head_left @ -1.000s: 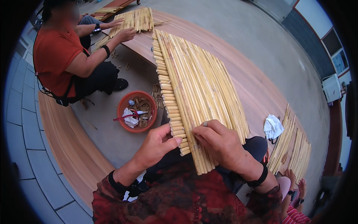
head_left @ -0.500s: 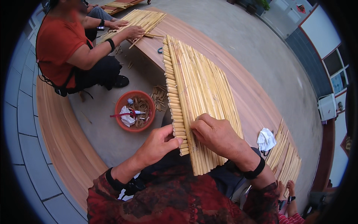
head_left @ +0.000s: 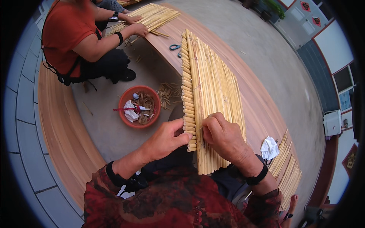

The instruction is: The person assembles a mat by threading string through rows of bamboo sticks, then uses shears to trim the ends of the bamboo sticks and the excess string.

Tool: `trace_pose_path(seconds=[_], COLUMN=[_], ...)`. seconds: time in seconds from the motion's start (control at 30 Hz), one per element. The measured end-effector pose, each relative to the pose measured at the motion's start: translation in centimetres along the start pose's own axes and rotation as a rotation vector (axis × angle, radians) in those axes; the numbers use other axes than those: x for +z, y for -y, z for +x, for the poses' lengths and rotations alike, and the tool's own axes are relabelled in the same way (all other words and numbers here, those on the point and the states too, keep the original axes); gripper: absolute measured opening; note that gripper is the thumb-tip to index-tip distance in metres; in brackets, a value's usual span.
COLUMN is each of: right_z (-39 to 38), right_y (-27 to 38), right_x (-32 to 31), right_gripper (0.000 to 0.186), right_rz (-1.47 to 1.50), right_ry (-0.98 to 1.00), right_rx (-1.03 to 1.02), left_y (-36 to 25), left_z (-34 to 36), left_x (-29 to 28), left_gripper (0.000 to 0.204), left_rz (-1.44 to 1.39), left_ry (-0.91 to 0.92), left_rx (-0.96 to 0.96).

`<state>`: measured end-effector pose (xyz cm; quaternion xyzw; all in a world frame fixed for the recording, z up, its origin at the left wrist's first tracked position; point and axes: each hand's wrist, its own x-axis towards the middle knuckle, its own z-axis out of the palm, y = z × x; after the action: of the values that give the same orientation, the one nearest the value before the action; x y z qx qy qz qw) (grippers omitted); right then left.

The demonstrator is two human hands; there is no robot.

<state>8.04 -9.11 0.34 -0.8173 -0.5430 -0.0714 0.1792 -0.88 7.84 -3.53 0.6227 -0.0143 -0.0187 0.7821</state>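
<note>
A mat of straight yellow reed stalks (head_left: 218, 87) lies slanted before me, partly over the table's edge. Cut stalk ends form a row down its left side, and one thicker stalk (head_left: 194, 72) runs lengthwise beside them. My left hand (head_left: 165, 140) grips the mat's near left edge, thumb on top and fingers partly hidden beneath. Over the mat, just right of that thick stalk, my right hand (head_left: 224, 136) is closed in a pinch. A faint thin line shows by its fingertips, but what they hold is too small to name.
An orange-red basin (head_left: 138, 122) with fibres and white tissue stands on the floor beside stalk offcuts (head_left: 167, 95). Blue-handled scissors (head_left: 175, 47) lie on the wooden table (head_left: 262, 102). A co-worker in orange (head_left: 72, 34) handles another mat (head_left: 152, 17). White tissue (head_left: 269, 148) sits near more stalks (head_left: 291, 174).
My right hand has lifted slightly and turned, its pinched fingertips now showing. My left hand keeps its grip at the mat's edge. The view has shifted a little.
</note>
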Motion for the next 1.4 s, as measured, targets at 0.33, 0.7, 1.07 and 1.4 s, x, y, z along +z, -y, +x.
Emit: trace_pose_path(seconds=[0.33,0.7,1.07,1.4], right_z=[-0.7,-4.4,-8.6,-8.8], right_y=[-0.5,2.4,2.7,3.5], right_x=[-0.3,-2.9,1.3,3.0], right_gripper=[0.017,0.068,0.057,0.054], right_rz=[0.056,0.342,0.240,0.261], right_ry=[-0.090,0.149,-0.134,-0.155], right_rx=[0.055,0.043,0.157,0.186], left_y=[-2.0,1.8,1.8,2.4], left_z=[0.3,-0.3,-0.5,-3.0], left_x=[-1.1,-2.7,-0.9,0.5], left_gripper=[0.032,0.031,0.028,0.023], left_rz=[0.220,0.032,-0.027,-0.211], left_ry=[0.224,0.355,0.119,0.012], left_rx=[-0.287,-0.126,-0.113,-0.298])
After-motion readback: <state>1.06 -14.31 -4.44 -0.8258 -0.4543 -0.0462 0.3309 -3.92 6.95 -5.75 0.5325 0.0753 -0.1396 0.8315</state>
